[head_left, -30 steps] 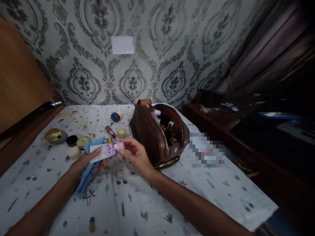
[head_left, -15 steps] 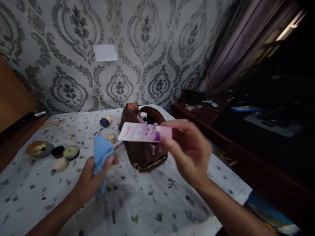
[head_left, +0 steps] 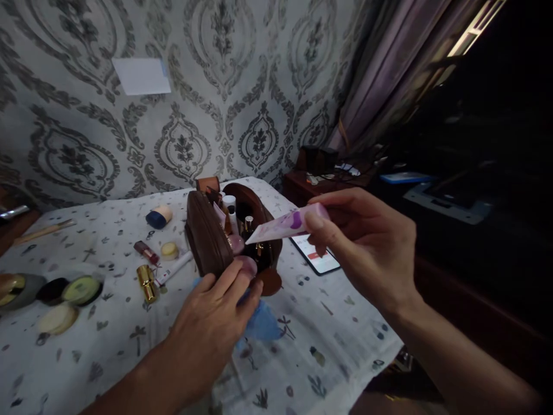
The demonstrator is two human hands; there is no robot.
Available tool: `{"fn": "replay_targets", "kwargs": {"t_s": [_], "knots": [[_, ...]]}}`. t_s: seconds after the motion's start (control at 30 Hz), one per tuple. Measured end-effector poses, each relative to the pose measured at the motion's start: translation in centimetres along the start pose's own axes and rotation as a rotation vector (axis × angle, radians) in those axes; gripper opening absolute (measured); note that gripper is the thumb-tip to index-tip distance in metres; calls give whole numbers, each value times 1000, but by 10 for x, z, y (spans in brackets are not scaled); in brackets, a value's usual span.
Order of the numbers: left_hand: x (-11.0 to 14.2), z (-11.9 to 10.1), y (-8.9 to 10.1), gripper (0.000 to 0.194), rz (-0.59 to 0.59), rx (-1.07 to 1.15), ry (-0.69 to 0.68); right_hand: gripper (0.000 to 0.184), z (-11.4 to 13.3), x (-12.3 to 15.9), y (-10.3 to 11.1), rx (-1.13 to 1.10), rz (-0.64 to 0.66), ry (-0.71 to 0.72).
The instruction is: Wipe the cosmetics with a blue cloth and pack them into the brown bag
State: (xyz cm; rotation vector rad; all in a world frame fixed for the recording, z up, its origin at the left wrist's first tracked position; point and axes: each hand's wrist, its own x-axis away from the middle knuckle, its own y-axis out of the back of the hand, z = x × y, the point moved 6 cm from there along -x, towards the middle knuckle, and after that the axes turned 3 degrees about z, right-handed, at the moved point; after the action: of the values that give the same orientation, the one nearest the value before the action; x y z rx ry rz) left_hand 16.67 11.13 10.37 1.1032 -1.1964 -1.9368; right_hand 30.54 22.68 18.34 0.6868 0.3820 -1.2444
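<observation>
A pink and white squeeze tube (head_left: pixel 280 225) is pinched between the thumb and fingers of my right hand (head_left: pixel 367 248). It slants over the mouth of a brown makeup bag (head_left: pixel 205 230), its flat white end pointing down-left. Bottles and other small items, among them a white-capped bottle (head_left: pixel 230 202), stand inside the unzipped bag. My left hand (head_left: pixel 211 317) has its fingers curled at the bag's near edge, over a pinkish rounded piece (head_left: pixel 247 265) I cannot identify. A blue cloth (head_left: pixel 263 320) shows beneath and on both sides of that hand; whether the palm also holds it is hidden.
Left of the bag lie a gold lipstick tube (head_left: pixel 147 283), a dark red lip gloss (head_left: pixel 146 252), a white tube (head_left: pixel 174 269), a sponge (head_left: pixel 159 217) and round jars (head_left: pixel 82 289). A lit phone (head_left: pixel 319 256) lies right of the bag, on the patterned sheet (head_left: pixel 302 346).
My left hand has moved right, from holding up the blue cloth to the bag's near edge. The tube has tilted down over the bag's opening. The view has shifted right.
</observation>
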Motion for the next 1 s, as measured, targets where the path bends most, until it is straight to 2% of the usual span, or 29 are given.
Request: {"fn": "replay_targets", "kwargs": {"t_s": [0.13,0.23,0.47,0.63,0.73,0.83,1.0], "knots": [[4,1,-1,38,-91,-41,-17,28,-8,-2,-10,150,135,31],[4,2,-4,36,-144,-41,-19,26,-11,-3,-20,255,242,72],[3,-7,-12,34,-92,10,-43,27,-15,-5,-41,363,436,112],[-10,-10,-6,29,-160,-50,39,30,-14,-15,-51,389,521,147],[-18,-5,-3,24,-122,73,34,28,-18,-16,-61,432,630,148],[-19,2,-3,26,-69,239,3,18,-24,-8,-72,482,739,134],[-11,6,-6,34,-89,315,-36,6,-28,4,-74,559,768,152]]}}
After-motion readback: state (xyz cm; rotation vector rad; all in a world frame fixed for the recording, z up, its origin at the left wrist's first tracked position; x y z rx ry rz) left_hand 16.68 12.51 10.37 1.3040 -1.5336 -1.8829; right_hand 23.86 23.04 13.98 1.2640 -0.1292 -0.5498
